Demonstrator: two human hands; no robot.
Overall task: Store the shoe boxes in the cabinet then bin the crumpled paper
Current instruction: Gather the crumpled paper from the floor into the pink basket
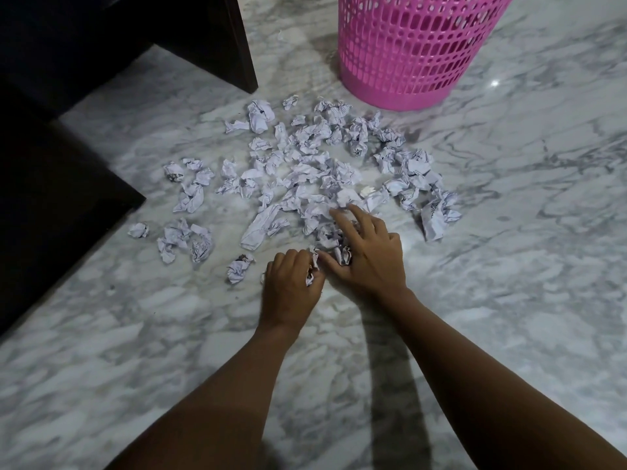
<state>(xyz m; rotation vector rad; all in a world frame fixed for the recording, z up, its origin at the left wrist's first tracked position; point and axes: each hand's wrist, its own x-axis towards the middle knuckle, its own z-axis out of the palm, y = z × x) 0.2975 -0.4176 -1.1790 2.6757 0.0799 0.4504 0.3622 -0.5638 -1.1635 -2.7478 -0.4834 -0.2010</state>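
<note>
Left hand (291,286) fingers clench a paper ball (312,268), right hand (369,252) fingers splayed over crumpled paper (305,174); overfull handfuls could spill short of the pink basket (407,62).

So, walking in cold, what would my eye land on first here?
Most likely the crumpled paper balls littering the grey marble floor mid-view, with the bright pink basket standing just beyond them at the upper right. Next come the person's two hands at the near edge of the litter: the left hand grips a paper ball, and the right hand lies spread over others.
</note>
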